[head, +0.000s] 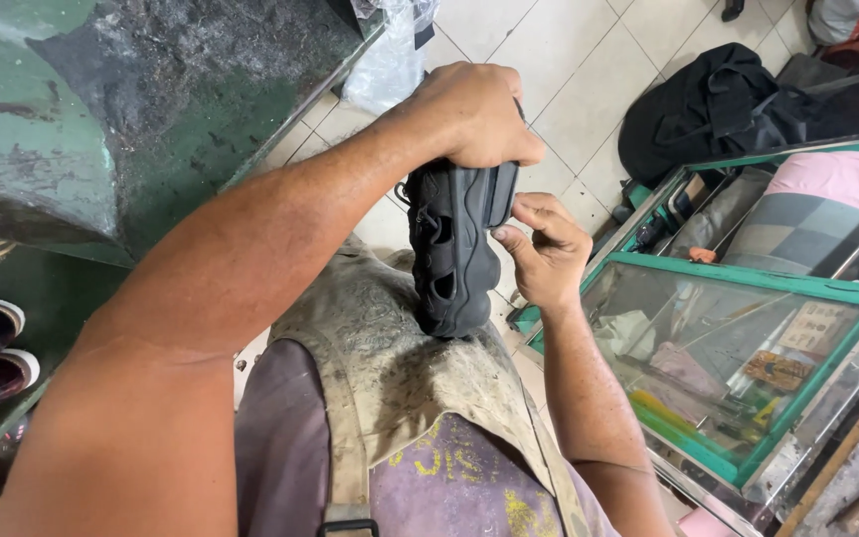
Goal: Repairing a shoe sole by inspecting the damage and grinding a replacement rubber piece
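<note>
At the centre of the frame we grip the black shoe point(452, 254) upright on our lap, left hand point(474, 114) clamped over its top end. Our right hand point(547, 254) pinches its sole edge; it looks light, rubbery and flexible, best held by the ends.

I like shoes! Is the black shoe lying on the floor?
No, the black shoe stands on the person's lap, gripped by the left hand, the right hand touching it.

One black shoe point(454, 249), two hands, one black bag point(713, 109), one glass-topped case point(748, 288)
</note>
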